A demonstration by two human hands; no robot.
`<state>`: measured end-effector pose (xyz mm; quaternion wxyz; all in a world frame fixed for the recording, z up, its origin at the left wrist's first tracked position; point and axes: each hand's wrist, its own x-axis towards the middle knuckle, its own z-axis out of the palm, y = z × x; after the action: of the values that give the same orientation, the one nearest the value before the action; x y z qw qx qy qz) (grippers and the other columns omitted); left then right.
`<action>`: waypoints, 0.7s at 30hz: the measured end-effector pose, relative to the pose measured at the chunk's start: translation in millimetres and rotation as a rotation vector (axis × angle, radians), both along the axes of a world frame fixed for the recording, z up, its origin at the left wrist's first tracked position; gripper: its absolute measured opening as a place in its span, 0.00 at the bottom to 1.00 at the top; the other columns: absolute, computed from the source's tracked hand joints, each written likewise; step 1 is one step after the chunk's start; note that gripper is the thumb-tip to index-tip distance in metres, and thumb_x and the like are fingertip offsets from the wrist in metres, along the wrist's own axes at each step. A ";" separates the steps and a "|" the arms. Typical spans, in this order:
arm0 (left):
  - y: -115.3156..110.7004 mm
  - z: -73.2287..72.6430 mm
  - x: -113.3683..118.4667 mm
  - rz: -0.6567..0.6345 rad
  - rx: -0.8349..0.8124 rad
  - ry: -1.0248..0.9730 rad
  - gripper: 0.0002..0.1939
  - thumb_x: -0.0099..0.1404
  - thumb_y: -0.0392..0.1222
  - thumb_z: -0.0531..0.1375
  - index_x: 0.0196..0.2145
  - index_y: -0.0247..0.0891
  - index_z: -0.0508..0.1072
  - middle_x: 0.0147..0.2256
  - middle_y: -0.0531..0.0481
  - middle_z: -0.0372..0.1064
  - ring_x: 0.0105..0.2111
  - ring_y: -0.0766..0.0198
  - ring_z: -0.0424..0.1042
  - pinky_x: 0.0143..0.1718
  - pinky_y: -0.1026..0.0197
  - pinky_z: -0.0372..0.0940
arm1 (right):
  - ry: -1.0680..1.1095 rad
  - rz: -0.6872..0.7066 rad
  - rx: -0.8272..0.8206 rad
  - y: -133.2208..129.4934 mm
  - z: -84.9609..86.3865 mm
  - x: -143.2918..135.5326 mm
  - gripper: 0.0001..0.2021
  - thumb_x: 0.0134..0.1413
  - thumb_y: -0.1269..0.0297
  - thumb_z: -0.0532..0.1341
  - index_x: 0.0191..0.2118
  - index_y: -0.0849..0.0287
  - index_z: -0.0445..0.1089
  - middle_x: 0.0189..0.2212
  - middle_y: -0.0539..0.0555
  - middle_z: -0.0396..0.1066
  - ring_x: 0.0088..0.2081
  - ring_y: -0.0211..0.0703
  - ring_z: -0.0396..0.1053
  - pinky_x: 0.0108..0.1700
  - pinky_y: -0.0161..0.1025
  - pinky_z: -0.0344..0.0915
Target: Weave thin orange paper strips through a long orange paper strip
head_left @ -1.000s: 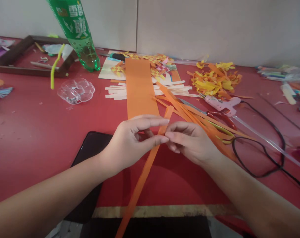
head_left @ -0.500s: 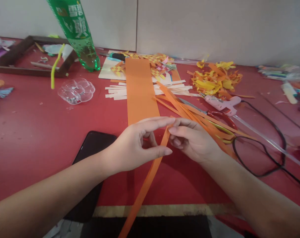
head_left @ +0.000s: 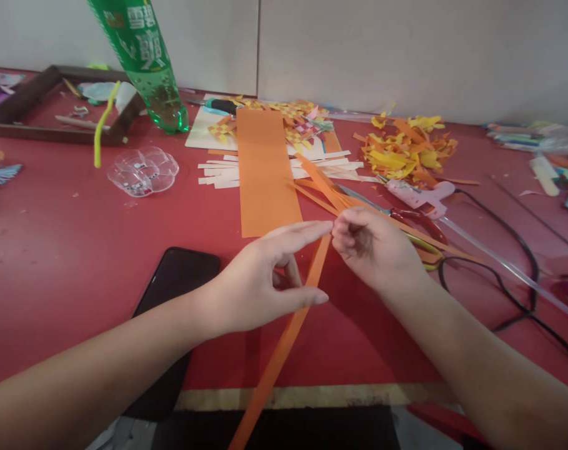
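Note:
A long narrow orange paper strip [head_left: 284, 344] runs from between my two hands down past the table's front edge. My left hand [head_left: 269, 275] holds the strip near its upper end, with the index finger stretched out and the thumb apart below. Beside that end my right hand [head_left: 377, 250] has its fingers curled, their tips touching or very near the left fingertips; whether it grips anything is hidden. Behind the hands lies a wide orange paper sheet [head_left: 267, 175], across several white strips [head_left: 220, 172]. More orange strips [head_left: 325, 184] lie beyond my right hand.
A black phone [head_left: 185, 275] lies under my left forearm. Behind stand a green bottle [head_left: 157, 94] and a dark frame [head_left: 30, 131], with a clear dish [head_left: 143, 172] nearby. To the right are paper scraps [head_left: 405, 150], a pink glue gun [head_left: 422, 197], red-handled scissors [head_left: 417, 225] and a black cable [head_left: 513, 237].
My right hand has turned and shifted slightly right and up, its thumb no longer pinching the strip's side. The strip's upper part has moved slightly right with my left hand.

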<state>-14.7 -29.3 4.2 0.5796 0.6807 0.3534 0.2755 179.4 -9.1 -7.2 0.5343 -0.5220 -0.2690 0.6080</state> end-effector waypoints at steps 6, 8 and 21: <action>5.4 -4.7 -1.0 0.380 -0.035 -0.162 0.42 0.55 0.42 0.71 0.64 0.54 0.60 0.64 0.45 0.56 0.24 0.76 0.66 0.28 0.67 0.69 | -0.140 0.328 0.084 -12.4 -3.8 -1.8 0.13 0.48 0.54 0.69 0.27 0.60 0.75 0.19 0.48 0.68 0.19 0.32 0.63 0.18 0.31 0.56; 6.9 -6.7 -1.3 0.437 -0.076 -0.187 0.43 0.53 0.43 0.72 0.63 0.51 0.61 0.57 0.45 0.63 0.26 0.74 0.69 0.31 0.66 0.71 | -0.209 0.517 0.112 -18.5 -4.7 -3.1 0.15 0.49 0.52 0.69 0.30 0.60 0.76 0.19 0.49 0.68 0.19 0.33 0.64 0.19 0.31 0.58; 9.4 -3.8 2.3 0.446 -0.160 -0.315 0.34 0.53 0.40 0.72 0.57 0.39 0.67 0.29 0.57 0.70 0.31 0.69 0.73 0.35 0.68 0.70 | -0.443 0.771 0.218 -24.3 3.8 -8.8 0.15 0.54 0.54 0.67 0.24 0.60 0.73 0.18 0.50 0.70 0.19 0.33 0.62 0.21 0.33 0.60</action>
<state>-12.4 -19.8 0.4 0.6042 0.4870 0.4205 0.4700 170.7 -33.4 -3.5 0.2507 -0.4420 -0.6139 0.6042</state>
